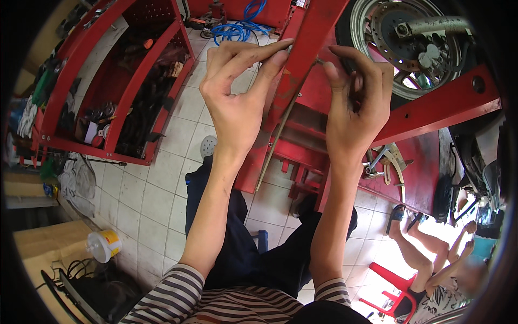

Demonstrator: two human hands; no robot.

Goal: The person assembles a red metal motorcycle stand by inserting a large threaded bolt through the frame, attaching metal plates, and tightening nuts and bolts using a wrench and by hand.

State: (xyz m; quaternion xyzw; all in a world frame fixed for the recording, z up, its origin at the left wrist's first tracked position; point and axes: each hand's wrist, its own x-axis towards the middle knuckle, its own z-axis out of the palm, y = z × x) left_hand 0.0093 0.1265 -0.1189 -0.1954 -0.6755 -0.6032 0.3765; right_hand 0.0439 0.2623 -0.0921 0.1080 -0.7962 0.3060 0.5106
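My left hand [234, 97] is raised beside a long red steel beam [302, 56], its thumb and forefinger closed at the beam's left edge; whatever is between the fingertips is too small to make out. My right hand [356, 110] is on the beam's other side, fingers curled and thumb tip near a small metal piece I cannot identify. A thin rod [267, 162] runs along the beam between my hands. Past my right hand a motorcycle wheel [377, 32] with a brake disc lies behind a red crossbar [421, 105].
A red steel shelf cart [127, 97] with tools is at left, blue hose [232, 32] at the top. A metal arc fitting [399, 173] sits on red plate. A white bucket [102, 245] is lower left. Another person [426, 259] sits on a red chair [380, 302] at lower right.
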